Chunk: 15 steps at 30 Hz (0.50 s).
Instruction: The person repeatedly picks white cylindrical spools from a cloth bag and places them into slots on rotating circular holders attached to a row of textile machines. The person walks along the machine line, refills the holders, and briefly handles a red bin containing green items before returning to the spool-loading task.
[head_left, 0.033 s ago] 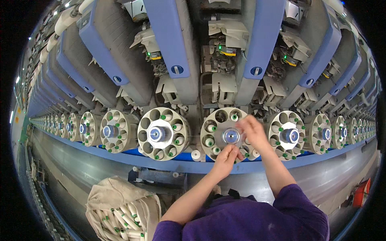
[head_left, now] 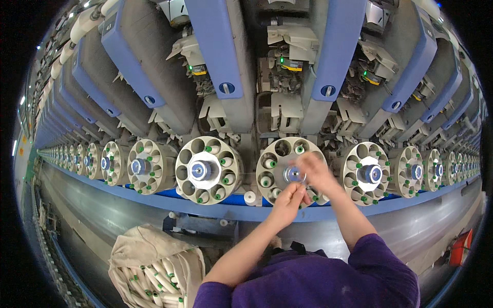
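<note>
Both my hands are up at a round cream bobbin magazine [head_left: 275,167] with a blue hub [head_left: 292,174] and several pockets, some holding white bobbins with green tips. My left hand [head_left: 287,199] is just below the hub, with its fingers pinched together against it. My right hand [head_left: 314,172] lies over the right side of the magazine with its fingertips at the hub. It is blurred, and I cannot make out anything held in it. My purple sleeves fill the lower edge.
Matching magazines [head_left: 208,169] [head_left: 367,174] stand in a long row on both sides, under blue-and-grey machine heads. A blue rail [head_left: 179,204] runs below them, with a loose white bobbin [head_left: 250,197] on it. A cloth sack of bobbins [head_left: 154,267] sits lower left.
</note>
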Available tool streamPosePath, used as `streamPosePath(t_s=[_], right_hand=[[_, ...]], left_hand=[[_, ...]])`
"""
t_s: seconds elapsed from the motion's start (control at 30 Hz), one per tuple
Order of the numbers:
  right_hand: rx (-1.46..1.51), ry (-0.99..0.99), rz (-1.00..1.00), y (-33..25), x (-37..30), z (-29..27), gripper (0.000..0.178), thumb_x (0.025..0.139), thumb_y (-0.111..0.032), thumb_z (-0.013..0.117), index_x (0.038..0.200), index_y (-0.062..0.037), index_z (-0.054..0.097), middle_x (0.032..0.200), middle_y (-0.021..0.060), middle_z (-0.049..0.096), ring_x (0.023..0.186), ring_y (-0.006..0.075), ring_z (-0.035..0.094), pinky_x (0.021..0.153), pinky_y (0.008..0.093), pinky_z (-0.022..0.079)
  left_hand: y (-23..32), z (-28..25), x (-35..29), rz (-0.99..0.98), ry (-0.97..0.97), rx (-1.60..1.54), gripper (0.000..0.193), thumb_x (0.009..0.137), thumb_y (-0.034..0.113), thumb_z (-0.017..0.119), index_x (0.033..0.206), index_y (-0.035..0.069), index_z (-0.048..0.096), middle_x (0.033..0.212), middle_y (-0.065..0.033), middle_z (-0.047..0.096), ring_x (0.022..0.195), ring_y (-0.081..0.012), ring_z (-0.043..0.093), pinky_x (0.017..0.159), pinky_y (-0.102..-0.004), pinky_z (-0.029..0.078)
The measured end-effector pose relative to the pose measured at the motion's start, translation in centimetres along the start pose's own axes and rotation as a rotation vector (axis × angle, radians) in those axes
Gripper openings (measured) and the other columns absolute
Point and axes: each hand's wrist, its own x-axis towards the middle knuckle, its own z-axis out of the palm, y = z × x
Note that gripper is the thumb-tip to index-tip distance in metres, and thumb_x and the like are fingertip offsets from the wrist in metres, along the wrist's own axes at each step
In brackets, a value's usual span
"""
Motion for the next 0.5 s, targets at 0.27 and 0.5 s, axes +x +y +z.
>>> streamPosePath(t_s=[0.27,0.5], right_hand=[[-0.688,0.037,-0.009,5.7,2.4,-1.3,0.024,0.088,-0.03,0.061,0.089,-0.0064,0.066,0.095,0.0115,0.064,0.087,0.022,0.063,0.076,0.0356,0.051],[-0.357,-0.364,0.144,4.2,1.8,5.5,0.04,0.092,-0.043,0.05,0.099,-0.0072,0.065,0.094,0.0182,0.066,0.095,0.0364,0.062,0.085,0.0421,0.048]], left_hand=[[3.1,-12.5,1.3,-0.086,0.349,1.185,0.028,0.092,0.026,0.053,0.112,0.007,0.054,0.101,-0.0193,0.064,0.093,-0.0373,0.062,0.08,-0.0461,0.05],[3.6,-11.9,0.6,0.051,0.392,0.998,0.026,0.087,0.03,0.055,0.079,0.005,0.061,0.077,-0.0201,0.064,0.076,-0.0406,0.062,0.067,-0.0484,0.05]])
